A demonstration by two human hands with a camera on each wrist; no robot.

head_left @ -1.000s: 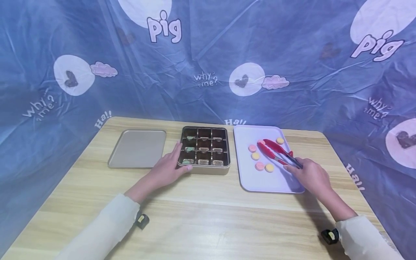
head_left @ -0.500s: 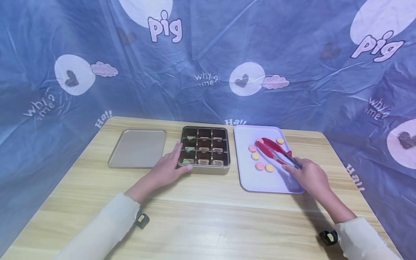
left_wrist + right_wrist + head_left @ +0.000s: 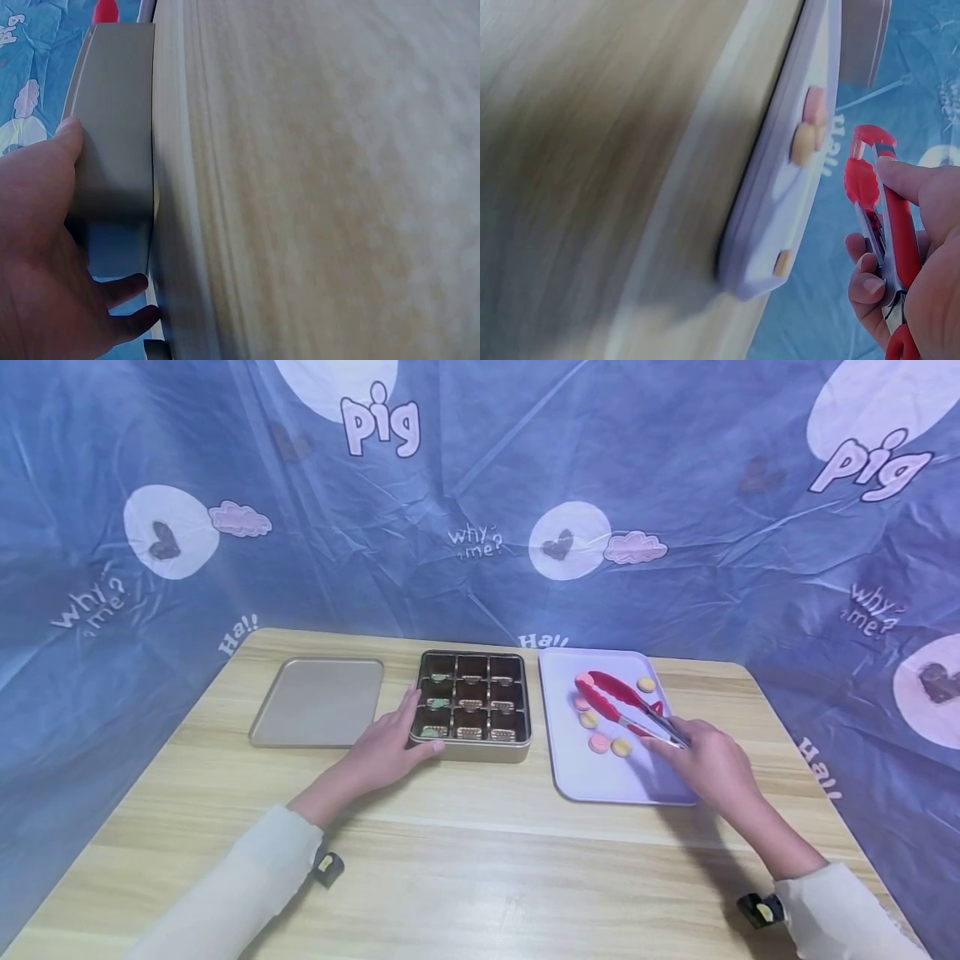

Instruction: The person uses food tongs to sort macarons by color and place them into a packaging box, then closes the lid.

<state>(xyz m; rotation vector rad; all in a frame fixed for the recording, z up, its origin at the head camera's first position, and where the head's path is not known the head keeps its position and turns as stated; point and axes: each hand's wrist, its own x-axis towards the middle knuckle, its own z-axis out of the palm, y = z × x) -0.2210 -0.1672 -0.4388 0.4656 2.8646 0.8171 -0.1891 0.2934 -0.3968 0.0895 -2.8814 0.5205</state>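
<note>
In the head view my right hand (image 3: 712, 768) grips red-tipped tongs (image 3: 611, 693) over the lilac tray (image 3: 577, 781). A pink macaron (image 3: 587, 679) sits at the tongs' tips, raised above the tray. Beneath and around lie further pink and yellow macarons, among them a pink one (image 3: 598, 742) and a yellow one (image 3: 621, 747). My left hand (image 3: 382, 743) rests against the near left corner of a square tin (image 3: 480, 752), its thumb along the front and its fingers along the side. Green pieces (image 3: 438, 702) show in the tin's left column; its compartments are dark brown.
A flat beige lid (image 3: 318, 702) lies on the wooden table (image 3: 450, 860) left of the tin. The tin stands between lid and tray. A blue printed cloth (image 3: 480, 468) hangs close behind the table and along both sides.
My right hand has lifted the tongs with the pink macaron and shifted them a little left towards the tin. My left hand has stayed at the tin's corner.
</note>
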